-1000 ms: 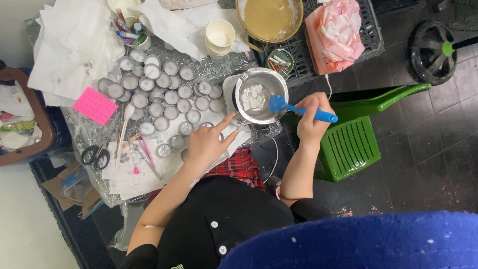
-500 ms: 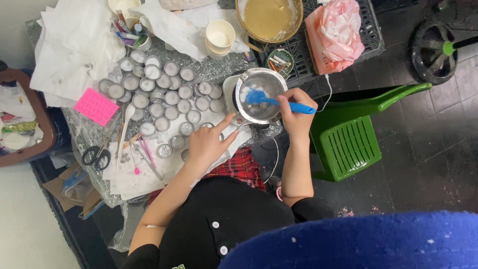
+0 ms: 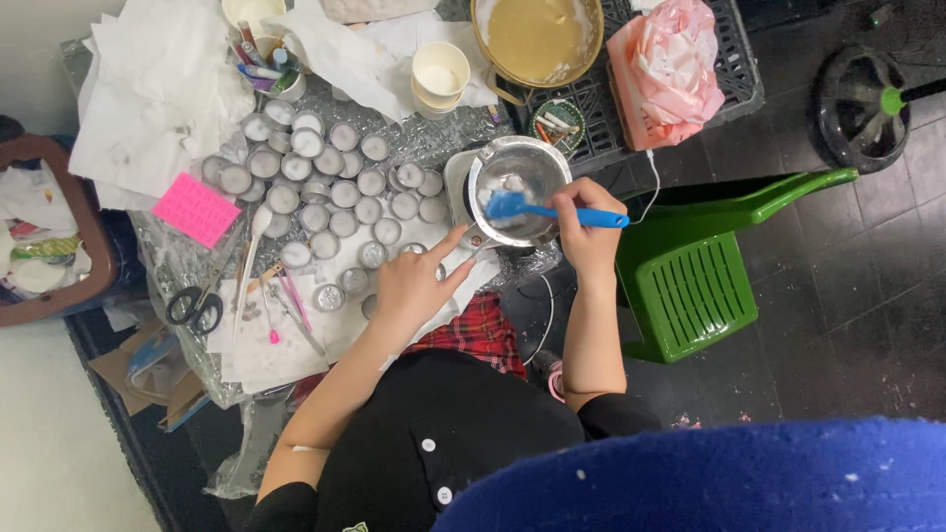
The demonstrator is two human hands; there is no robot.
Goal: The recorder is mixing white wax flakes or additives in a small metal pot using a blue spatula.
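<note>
My right hand (image 3: 583, 229) grips the handle of a blue spatula (image 3: 532, 209), whose blade lies inside a round metal pot (image 3: 519, 169) holding a little white matter. The pot stands on a small white base at the table's near edge. My left hand (image 3: 416, 284) rests on white paper just left of the pot, forefinger and thumb spread toward the pot's short handle, with nothing in it. Several small round tins (image 3: 325, 177) filled with pale wax are clustered to the left of the pot.
Scissors (image 3: 195, 305), a white spoon (image 3: 254, 236) and a pink note (image 3: 195, 209) lie on the left. A paper cup (image 3: 439, 75), a bowl of yellowish liquid (image 3: 537, 37) and a pink bag (image 3: 666, 69) sit behind. A green plastic chair (image 3: 695, 286) stands to the right.
My right hand has swung the spatula from the pot's right rim leftward and down into the pot. The left hand has stayed in place.
</note>
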